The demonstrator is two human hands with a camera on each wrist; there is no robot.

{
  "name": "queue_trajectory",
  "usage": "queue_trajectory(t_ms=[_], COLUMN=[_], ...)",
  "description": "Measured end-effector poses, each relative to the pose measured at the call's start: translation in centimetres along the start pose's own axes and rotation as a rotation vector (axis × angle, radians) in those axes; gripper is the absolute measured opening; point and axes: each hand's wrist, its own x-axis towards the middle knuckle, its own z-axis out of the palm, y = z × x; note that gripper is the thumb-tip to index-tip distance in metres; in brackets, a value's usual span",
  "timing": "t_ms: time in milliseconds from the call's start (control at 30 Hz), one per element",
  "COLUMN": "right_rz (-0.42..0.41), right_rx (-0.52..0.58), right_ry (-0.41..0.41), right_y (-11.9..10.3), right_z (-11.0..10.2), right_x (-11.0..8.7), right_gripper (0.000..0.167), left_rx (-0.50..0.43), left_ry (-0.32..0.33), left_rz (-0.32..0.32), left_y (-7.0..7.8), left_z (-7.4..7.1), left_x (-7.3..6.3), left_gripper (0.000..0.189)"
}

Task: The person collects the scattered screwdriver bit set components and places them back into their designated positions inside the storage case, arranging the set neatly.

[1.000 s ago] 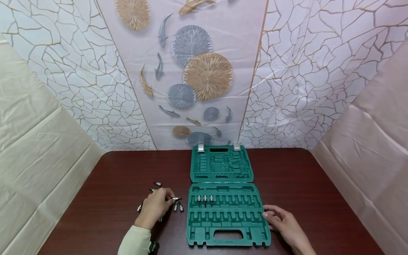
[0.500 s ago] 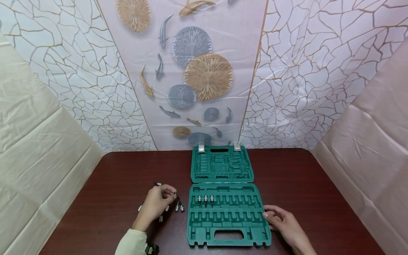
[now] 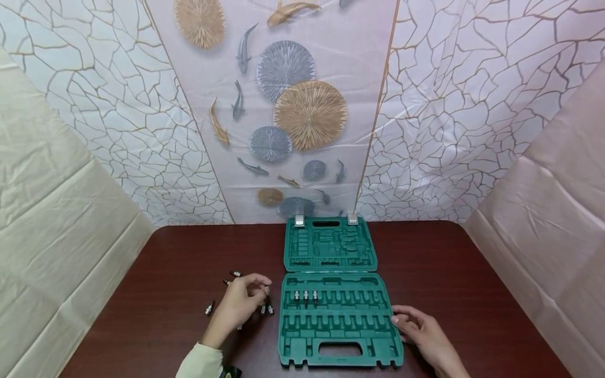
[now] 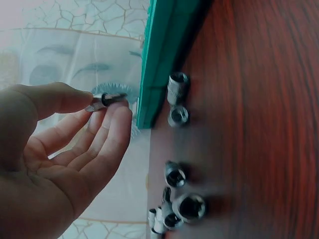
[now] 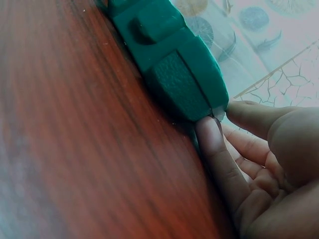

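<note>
My left hand (image 3: 241, 302) is over the table's left part, just left of the green tool case (image 3: 340, 361). Between thumb and fingers it pinches a bit socket (image 4: 102, 101), silver with a dark tip, raised off the table. Beneath and beside this hand lie several loose bit sockets (image 3: 209, 308), some partly hidden by it. Three bit sockets (image 3: 306, 298) sit side by side in the upper row of slots of the case's near half. At the case's right edge, my right hand (image 3: 422, 333) grips the rim between thumb and finger.
The case lies open, its lid (image 3: 331, 247) flat toward the back, with two metal latches (image 3: 300, 220) at its far edge. A dark brown wooden table (image 3: 425, 262) carries everything. Patterned cloth (image 3: 302, 157) hangs behind it.
My left hand has lifted the bit socket off the table and turned it, then moved slightly right toward the case. My right hand stays at the case's edge.
</note>
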Motion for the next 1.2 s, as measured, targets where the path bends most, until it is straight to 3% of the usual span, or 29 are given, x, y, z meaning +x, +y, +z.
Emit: queue_trajectory(t_ms=[233,433,667,867,1033,1200], right_rz=[0.002,-0.005,-0.005,-0.010,-0.017,-0.022], right_rx=[0.002,0.000,0.000,-0.007,-0.013,-0.019], right_ry=[0.002,0.007,0.000,-0.011,-0.007,-0.008], right_y=[0.0,-0.2,-0.4,0.0,0.1,0.1], right_z=[0.0,0.0,0.0,0.0,0.0,0.0], right_x=[-0.2,-0.2,-0.1,0.1,0.1,0.0], right_gripper=[0.063,0.063,0.058,0.058,0.058,0.059], left_rx=[-0.049,-0.088,-0.166,-0.193,-0.149,-0.033], left_ry=[-0.081,-0.144,-0.175,-0.207,-0.213,-0.206], left_rz=[0.021,-0.004,0.001,-0.044,-0.048,-0.026], left_y=[0.7,1.1,1.1,1.3,1.7,2.3], left_z=[0.5,0.9,2.0,2.5,2.9,3.3], left_x=[-0.2,-0.2,-0.1,-0.6,-0.9,-1.3], left_gripper=[0.014,0.015,0.013,0.013,0.010,0.007])
